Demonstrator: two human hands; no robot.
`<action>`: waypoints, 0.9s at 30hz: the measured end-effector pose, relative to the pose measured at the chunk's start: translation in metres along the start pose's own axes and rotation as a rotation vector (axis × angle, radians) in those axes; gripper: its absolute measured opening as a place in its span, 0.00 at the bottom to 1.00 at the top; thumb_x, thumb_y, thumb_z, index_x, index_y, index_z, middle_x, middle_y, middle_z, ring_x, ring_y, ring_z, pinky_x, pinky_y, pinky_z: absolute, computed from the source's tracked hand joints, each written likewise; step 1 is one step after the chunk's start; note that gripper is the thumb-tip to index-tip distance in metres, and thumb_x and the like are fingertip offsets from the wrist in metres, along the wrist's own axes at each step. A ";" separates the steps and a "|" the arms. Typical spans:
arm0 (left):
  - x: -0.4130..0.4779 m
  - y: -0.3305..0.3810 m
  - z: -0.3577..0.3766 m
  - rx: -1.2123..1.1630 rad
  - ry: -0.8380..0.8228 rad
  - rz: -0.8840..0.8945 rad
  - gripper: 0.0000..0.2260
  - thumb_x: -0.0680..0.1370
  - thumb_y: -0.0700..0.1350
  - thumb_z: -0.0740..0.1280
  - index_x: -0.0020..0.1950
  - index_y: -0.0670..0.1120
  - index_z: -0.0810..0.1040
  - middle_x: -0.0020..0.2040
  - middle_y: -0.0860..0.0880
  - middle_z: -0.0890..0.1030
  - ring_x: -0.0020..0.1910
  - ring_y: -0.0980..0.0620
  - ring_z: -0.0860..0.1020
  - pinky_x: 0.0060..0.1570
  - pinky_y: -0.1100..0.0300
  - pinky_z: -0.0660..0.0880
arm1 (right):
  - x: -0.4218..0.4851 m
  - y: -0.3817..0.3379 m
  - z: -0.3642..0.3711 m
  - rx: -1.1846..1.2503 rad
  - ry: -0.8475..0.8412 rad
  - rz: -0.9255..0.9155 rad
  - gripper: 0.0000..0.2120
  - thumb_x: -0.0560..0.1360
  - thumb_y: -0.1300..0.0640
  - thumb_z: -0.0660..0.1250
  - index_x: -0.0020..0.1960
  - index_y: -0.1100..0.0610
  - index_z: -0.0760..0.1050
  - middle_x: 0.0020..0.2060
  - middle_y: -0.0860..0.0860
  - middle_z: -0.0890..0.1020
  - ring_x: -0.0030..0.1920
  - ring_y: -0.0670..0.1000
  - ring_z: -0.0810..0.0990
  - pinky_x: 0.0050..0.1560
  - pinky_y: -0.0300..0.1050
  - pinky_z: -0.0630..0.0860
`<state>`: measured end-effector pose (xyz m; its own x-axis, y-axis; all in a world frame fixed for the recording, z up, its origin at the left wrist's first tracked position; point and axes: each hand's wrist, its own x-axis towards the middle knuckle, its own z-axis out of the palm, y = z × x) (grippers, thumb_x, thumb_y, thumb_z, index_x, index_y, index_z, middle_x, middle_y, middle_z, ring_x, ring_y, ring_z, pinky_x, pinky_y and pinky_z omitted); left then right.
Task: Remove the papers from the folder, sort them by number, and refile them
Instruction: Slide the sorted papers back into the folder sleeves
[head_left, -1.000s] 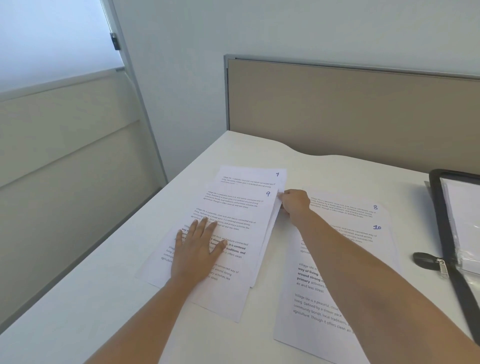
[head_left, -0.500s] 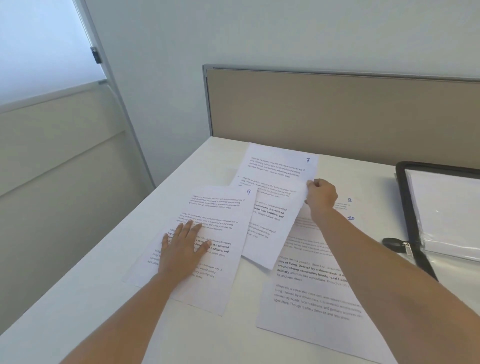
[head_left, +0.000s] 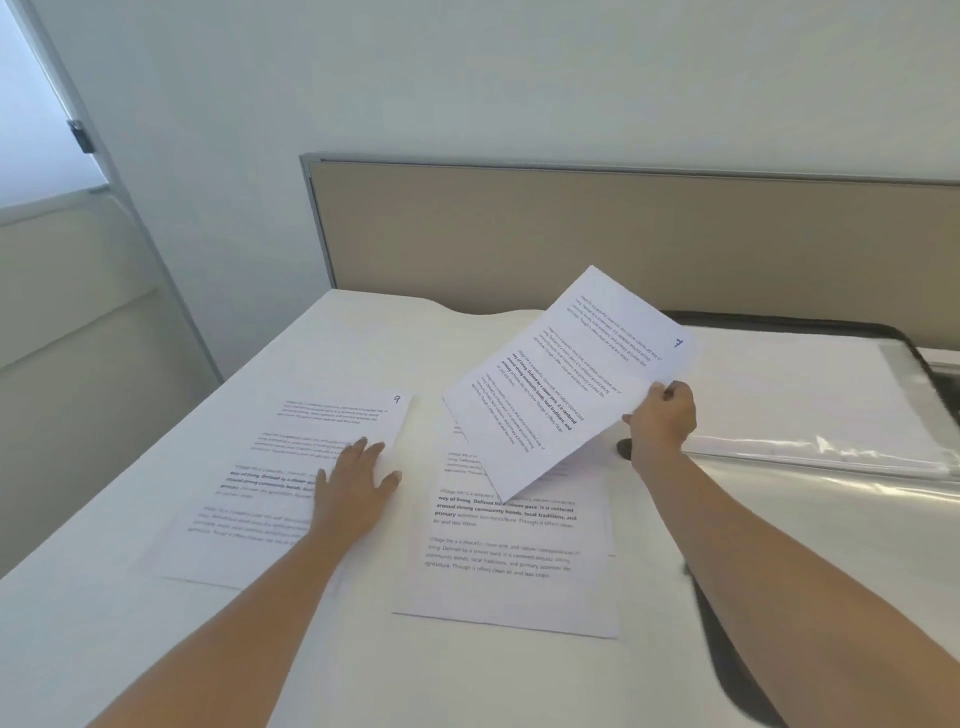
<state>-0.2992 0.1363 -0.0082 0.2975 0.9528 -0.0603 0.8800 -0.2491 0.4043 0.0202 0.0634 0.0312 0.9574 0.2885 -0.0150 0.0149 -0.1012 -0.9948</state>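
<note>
Holding the sheet marked 7 (head_left: 566, 384) up off the desk (head_left: 130, 649), you are gripping it with your right hand (head_left: 662, 421), fingers curled round its edge near the numbered corner. The page is hanging tilted in the air. Its lower corner is overlapping the middle pile (head_left: 509, 571) in this view, and I cannot tell whether it is touching it.

Your left hand (head_left: 356, 488) is lying flat with fingers spread, pressing down the sheet marked 9 (head_left: 270, 467), which is sitting at nine o'clock from that pile.

I judge that you are working through the sorting step: papers are lying out on the desk in separate groups, and none is going back in yet. The raised page is covering the top of the middle pile, so I cannot read its numbers.

Next you are going to need a place for 7 in the order, presumably ahead of 9. That is calling for a look at the covered numbers before you lower the page. It is also calling for a firm pinch, since a single sheet held by one edge is bending and could slip or land skewed.

The folder (head_left: 769, 322) is lying open at three o'clock from the pile, black-rimmed, with a clear plastic sleeve (head_left: 831, 457) spread across it. Whether any paper is lying inside that sleeve I cannot tell.

A beige partition (head_left: 519, 223) is standing at twelve o'clock along the desk's far edge.
</note>
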 end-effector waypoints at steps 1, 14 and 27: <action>-0.004 0.018 0.007 -0.025 -0.004 0.036 0.24 0.81 0.53 0.57 0.75 0.50 0.59 0.77 0.50 0.54 0.76 0.52 0.52 0.73 0.47 0.47 | 0.003 0.000 -0.013 0.002 0.015 0.002 0.08 0.81 0.60 0.54 0.54 0.59 0.70 0.47 0.54 0.72 0.41 0.59 0.76 0.19 0.29 0.68; -0.081 0.237 0.100 -0.138 -0.076 0.391 0.23 0.81 0.55 0.57 0.74 0.51 0.61 0.76 0.50 0.58 0.75 0.53 0.57 0.72 0.49 0.56 | 0.080 0.025 -0.205 -0.020 0.123 0.175 0.06 0.80 0.61 0.52 0.55 0.56 0.66 0.49 0.53 0.70 0.27 0.53 0.75 0.18 0.30 0.64; -0.152 0.368 0.161 0.272 -0.308 0.477 0.25 0.81 0.56 0.52 0.77 0.53 0.50 0.78 0.52 0.48 0.77 0.49 0.45 0.71 0.37 0.44 | 0.140 0.056 -0.380 -0.299 0.138 0.081 0.17 0.76 0.62 0.61 0.63 0.63 0.65 0.53 0.60 0.77 0.54 0.61 0.76 0.48 0.47 0.68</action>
<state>0.0393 -0.1280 0.0029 0.7379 0.6424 -0.2069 0.6748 -0.7082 0.2075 0.2643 -0.2634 0.0118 0.9887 0.1385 -0.0581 0.0020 -0.3989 -0.9170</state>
